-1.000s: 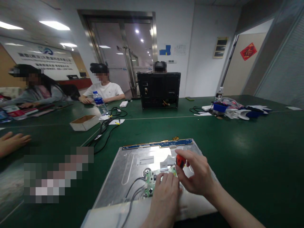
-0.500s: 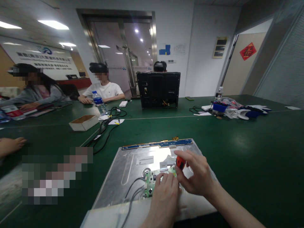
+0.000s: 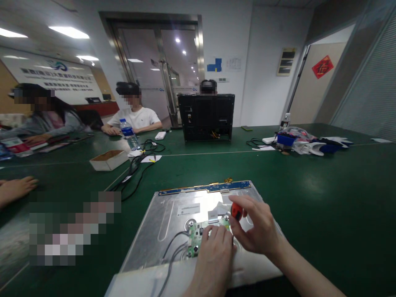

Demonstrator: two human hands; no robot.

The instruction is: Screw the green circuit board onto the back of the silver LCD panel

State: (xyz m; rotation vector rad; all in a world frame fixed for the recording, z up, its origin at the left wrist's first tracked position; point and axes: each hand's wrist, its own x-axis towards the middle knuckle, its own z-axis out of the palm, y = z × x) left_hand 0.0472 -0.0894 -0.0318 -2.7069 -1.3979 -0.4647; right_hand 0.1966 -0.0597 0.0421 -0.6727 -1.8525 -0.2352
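Note:
A silver metal panel (image 3: 161, 225) lies flat on the green table (image 3: 324, 198) in front of me, with a blue strip board (image 3: 204, 188) along its far edge. A small green circuit board (image 3: 198, 235) with grey wires (image 3: 173, 251) sits on the panel. My left hand (image 3: 213, 258) presses down on that board, fingers curled over it. My right hand (image 3: 258, 227) pinches a small screwdriver with an orange handle (image 3: 236, 211), held upright at the board's far right corner. The tip is hidden by my fingers.
A black monitor back (image 3: 206, 117) stands at the far side. A cardboard box (image 3: 108, 159), a water bottle (image 3: 129, 134) and black cables (image 3: 136, 169) lie to the left. A blue tray (image 3: 286, 139) with clutter sits far right. Other people sit at the left; another person's hand (image 3: 15, 189) rests nearby.
My right hand has shifted slightly on the orange screwdriver handle, as in turning. The other person's hand at the left edge drew back and came forward again. My left hand stays put.

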